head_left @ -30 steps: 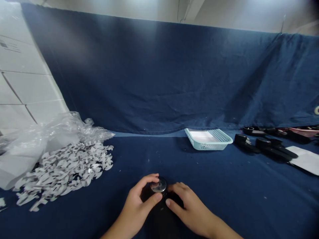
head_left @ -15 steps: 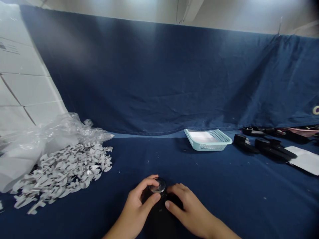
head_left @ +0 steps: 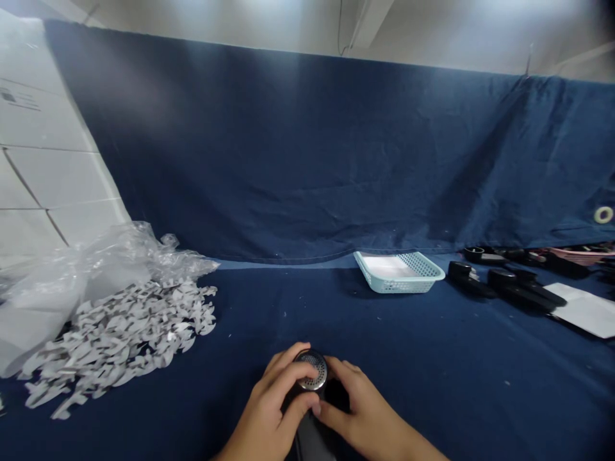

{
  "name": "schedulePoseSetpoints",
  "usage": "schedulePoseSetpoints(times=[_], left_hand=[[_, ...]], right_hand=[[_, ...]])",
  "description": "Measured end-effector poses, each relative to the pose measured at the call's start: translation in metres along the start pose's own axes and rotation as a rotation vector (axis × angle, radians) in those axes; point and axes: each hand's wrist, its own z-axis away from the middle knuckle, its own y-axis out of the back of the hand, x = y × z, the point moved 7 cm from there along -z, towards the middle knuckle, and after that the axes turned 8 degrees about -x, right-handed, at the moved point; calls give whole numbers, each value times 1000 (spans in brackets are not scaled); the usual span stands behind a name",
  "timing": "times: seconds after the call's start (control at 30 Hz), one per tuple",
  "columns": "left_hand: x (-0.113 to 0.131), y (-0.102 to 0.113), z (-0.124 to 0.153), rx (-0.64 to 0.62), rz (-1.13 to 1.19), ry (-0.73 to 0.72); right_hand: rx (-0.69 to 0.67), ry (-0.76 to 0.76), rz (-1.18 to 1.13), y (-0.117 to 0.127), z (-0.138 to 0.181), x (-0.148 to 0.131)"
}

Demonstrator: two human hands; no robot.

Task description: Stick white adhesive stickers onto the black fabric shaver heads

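The left hand (head_left: 269,416) is closed around a black handheld device (head_left: 312,371), with its fingers curled over the left side of the head and the thumb pressed on the neck just below. The right hand (head_left: 365,419) grasps the same device from the other side. Its fingers lie against the right edge of the head and its thumb meets the left thumb.

The device is between both hands, low and in the middle of the view. Its round metal mesh head is turned up toward the camera, and it is possibly a fabric shaver, because the dark body is mostly hidden under the palms.

Below the hands is a dark blue tablecloth (head_left: 432,371). Far to the left of the left hand lies a pile of grey-white paper cut-outs (head_left: 120,333), and a crumpled clear plastic bag (head_left: 96,262) rests on the back edge of this pile. Behind it stand white boxes (head_left: 43,160).

Beyond the right hand, well apart, sits a light blue plastic basket (head_left: 398,272). Further to the right are several black devices (head_left: 509,288) beside a white sheet (head_left: 583,310). A blue cloth backdrop (head_left: 307,147) hangs behind everything.
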Motion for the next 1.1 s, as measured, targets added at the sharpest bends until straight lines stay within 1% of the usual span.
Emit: schedulePoseSetpoints(times=[0.1, 0.17, 0.23, 0.3, 0.4, 0.47, 0.53, 0.6, 0.67, 0.73, 0.8, 0.83, 0.87, 0.93, 1.03, 1.1], left_hand=[[0, 1, 1, 19, 10, -23], [-2, 0, 1, 17, 49, 5], [-7, 0, -1, 24, 129, 67], [-16, 3, -4, 65, 260, 154], [-33, 9, -6, 167, 482, 291], [-41, 12, -5, 223, 576, 361], [-45, 13, -3, 251, 634, 401], [-44, 10, -1, 257, 686, 414], [-40, 6, 0, 250, 736, 414], [-34, 1, 1, 219, 774, 424], [-29, -4, 1, 159, 787, 424], [-27, -5, 0, 128, 782, 411], [-27, -6, 0, 106, 774, 388], [-27, -5, -1, 80, 761, 332], [-31, -5, 0, 28, 735, 257], [-30, -6, 1, -23, 681, 215]], right_hand=[[12, 9, -267, -4, -1, 1], [13, 5, -434, -6, -2, 4], [31, -31, -576, -9, -1, 10], [68, -94, -757, -13, 0, 19], [101, -151, -1135, -24, 1, 26], [69, -154, -1368, -33, -1, 25], [-23, -167, -1543, -42, -3, 21], [-125, -171, -1649, -47, -4, 16], [-215, -152, -1671, -50, -4, 11], [-318, -153, -1615, -54, -2, 5], [-404, -204, -1542, -60, 1, 2], [-417, -237, -1514, -63, 3, 3], [-400, -265, -1499, -64, 3, 4], [-279, -277, -1475, -62, 2, 10], [-90, -203, -1352, -51, -2, 18], [-4, -169, -1225, -42, -2, 24]])
